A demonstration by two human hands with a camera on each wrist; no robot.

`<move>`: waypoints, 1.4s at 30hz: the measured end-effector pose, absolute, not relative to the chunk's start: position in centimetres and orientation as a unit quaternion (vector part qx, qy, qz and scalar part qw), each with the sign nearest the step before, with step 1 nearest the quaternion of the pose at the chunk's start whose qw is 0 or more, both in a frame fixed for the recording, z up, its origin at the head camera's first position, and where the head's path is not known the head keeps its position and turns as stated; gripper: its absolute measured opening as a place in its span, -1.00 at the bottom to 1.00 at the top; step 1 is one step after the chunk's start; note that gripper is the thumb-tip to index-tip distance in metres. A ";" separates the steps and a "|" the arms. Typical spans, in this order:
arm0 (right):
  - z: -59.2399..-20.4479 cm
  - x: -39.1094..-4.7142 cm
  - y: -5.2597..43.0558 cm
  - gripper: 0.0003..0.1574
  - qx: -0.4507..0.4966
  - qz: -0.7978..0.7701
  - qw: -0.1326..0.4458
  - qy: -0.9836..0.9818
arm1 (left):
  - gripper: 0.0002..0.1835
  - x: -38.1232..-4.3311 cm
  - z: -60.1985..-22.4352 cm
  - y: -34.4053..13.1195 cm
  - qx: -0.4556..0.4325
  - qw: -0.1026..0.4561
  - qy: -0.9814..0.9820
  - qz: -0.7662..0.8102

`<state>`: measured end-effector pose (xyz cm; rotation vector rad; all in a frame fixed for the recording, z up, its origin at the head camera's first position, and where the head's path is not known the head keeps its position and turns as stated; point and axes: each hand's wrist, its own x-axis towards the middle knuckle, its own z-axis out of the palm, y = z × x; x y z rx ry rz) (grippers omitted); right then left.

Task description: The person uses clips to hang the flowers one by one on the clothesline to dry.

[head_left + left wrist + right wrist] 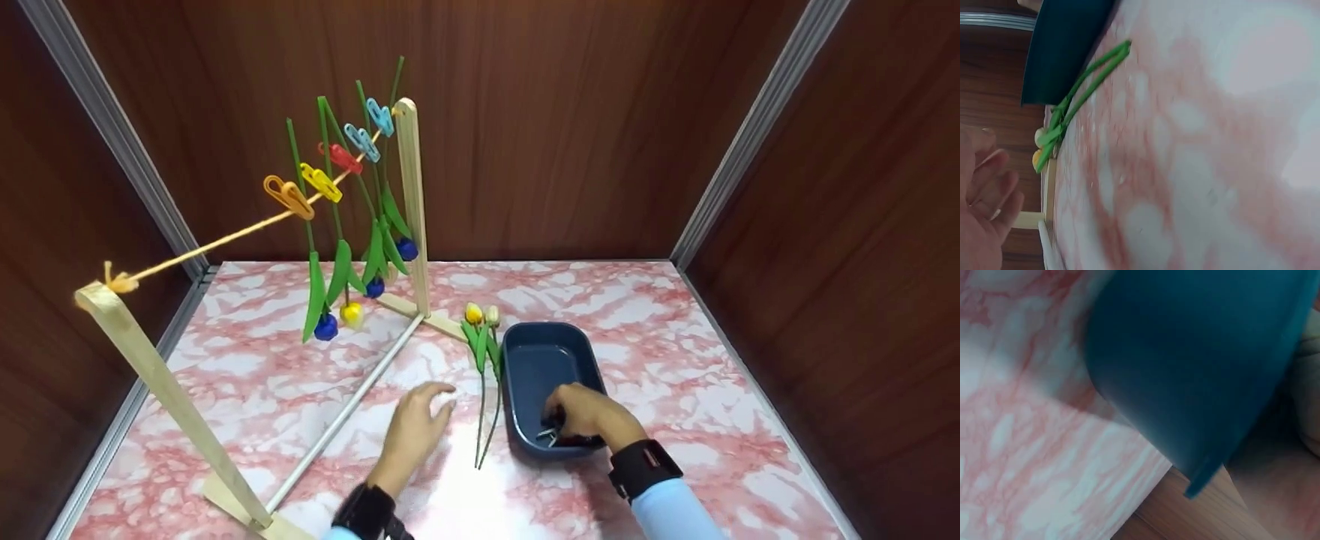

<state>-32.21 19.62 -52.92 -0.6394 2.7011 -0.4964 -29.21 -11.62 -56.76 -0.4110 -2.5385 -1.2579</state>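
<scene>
My right hand [589, 412] reaches down into the near end of a dark blue rectangular dish [551, 328], fingers pointing downward. Beside its fingertips is a small pale, pronged object [549, 435], its kind too small to tell. Whether the fingers grip it is hidden, and the right wrist view shows mostly the dish's outer wall [1185, 354]. My left hand [417, 427] hovers over the table with loosely bent fingers and holds nothing. Between the hands lie two artificial tulips, a yellow tulip [474, 313] and a white tulip [492, 316], with green stems toward me.
At left stands a wooden frame [411, 187] with a string [232, 237] across it. Several flowers hang head-down there from an orange clothespin [289, 196], a yellow clothespin [321, 182], a red clothespin [345, 158] and two blue clothespins [361, 142]. Brown panels [540, 150] enclose the marbled table [645, 300].
</scene>
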 end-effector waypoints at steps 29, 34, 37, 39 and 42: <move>-49.6 -34.3 13.2 -0.75 -0.078 -0.555 -0.186 0.807 | -0.30 -33.7 -51.1 -7.6 -0.092 0.078 -0.749 -0.651; -49.0 -34.1 10.9 -0.66 -0.121 -0.603 -0.148 0.775 | -0.39 -34.7 -49.1 -7.1 -0.117 0.034 -0.730 -0.672; -48.5 -33.8 9.8 -0.63 -0.139 -0.621 -0.124 0.761 | -0.52 -34.6 -48.1 -7.1 -0.121 0.048 -0.718 -0.684; -48.2 -33.6 9.3 -0.64 -0.141 -0.630 -0.120 0.754 | -0.58 -34.4 -47.6 -7.1 -0.114 0.072 -0.710 -0.691; -47.9 -33.5 8.8 -0.66 -0.148 -0.647 -0.120 0.738 | -0.63 -34.1 -47.0 -7.1 -0.096 0.098 -0.690 -0.710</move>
